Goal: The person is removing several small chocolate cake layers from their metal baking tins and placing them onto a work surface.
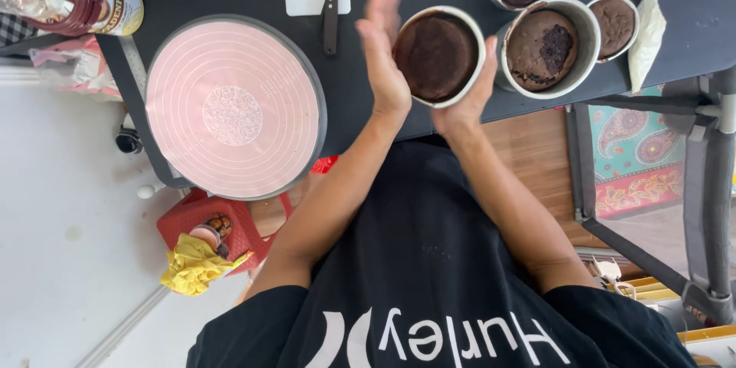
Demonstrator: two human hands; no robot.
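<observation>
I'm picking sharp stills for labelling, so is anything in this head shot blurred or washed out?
In the head view, the left hand is smeared by motion blur, fingers indistinct; the right hand and the round cake tin it holds stay sharp. Daylight is even, with slight washout on the white floor; the pink turntable shows no glare.

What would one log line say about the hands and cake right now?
left hand: flat against cake tin | right hand: cupping tin | turntable: bare

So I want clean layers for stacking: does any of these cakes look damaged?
Yes. The cake in the tin right of the one between the left hand and right hand has a broken, crumbly patch on top, where the surface looks torn. The held cake looks smooth.
</observation>
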